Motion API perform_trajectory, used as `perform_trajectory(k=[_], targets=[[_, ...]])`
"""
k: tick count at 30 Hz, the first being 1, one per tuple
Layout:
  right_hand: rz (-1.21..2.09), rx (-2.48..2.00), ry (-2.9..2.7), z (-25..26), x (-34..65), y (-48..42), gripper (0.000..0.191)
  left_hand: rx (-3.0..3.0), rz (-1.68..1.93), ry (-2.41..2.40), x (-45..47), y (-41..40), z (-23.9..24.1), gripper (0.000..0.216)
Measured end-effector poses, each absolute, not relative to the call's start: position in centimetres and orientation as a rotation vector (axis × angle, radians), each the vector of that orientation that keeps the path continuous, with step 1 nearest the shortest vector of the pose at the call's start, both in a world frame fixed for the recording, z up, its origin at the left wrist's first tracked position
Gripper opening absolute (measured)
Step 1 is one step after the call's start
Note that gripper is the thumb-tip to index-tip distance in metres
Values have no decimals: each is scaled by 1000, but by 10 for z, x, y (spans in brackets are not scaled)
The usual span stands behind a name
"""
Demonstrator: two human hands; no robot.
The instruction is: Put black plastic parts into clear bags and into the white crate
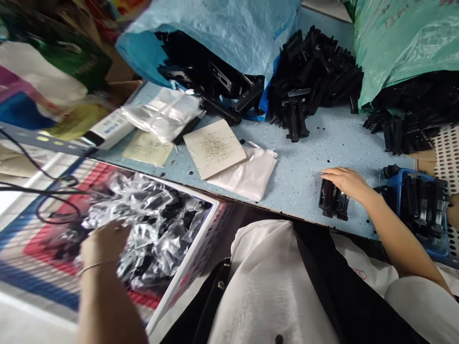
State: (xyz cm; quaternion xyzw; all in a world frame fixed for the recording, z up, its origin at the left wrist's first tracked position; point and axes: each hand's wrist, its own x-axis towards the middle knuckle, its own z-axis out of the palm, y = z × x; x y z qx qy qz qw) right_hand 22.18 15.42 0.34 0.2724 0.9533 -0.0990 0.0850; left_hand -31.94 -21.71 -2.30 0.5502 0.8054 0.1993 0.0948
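My right hand point(344, 183) lies on a small stack of black plastic parts point(333, 200) near the front edge of the pale blue table point(308, 157), fingers curved over them. My left hand point(107, 241) reaches down into a white crate point(201, 248) on my left, filled with black parts packed in clear plastic bags point(150, 224). That hand is blurred by motion and its fingers are turned away.
Heaps of black plastic parts point(311, 71) lie at the back, some spilling from a blue bag point(222, 33) and a green bag point(401, 43). A cardboard square point(214, 148), empty clear bags point(247, 174) and a blue tray of parts point(419, 205) sit on the table.
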Motion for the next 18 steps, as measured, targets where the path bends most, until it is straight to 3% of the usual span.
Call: perform_trajectory(k=[2,4,9,14,18], targets=[[-332,847,2873,12,214,148,42,1499,829,2604,-279,-180,-27,23],[-441,904,2897,20,202,138,40,1525,978,2433,-226,-133,-31,24],[-972,1112,2812,12,169,117,33,1700,854,2191,-123,-20,-47,17],[-1832,1440,2412,-12,158,103,31,1397,875,2163,-139,13,-56,11],[-2609,1358,1819,-20,136,84,34,1009,1028,1863,-166,10,-56,11]])
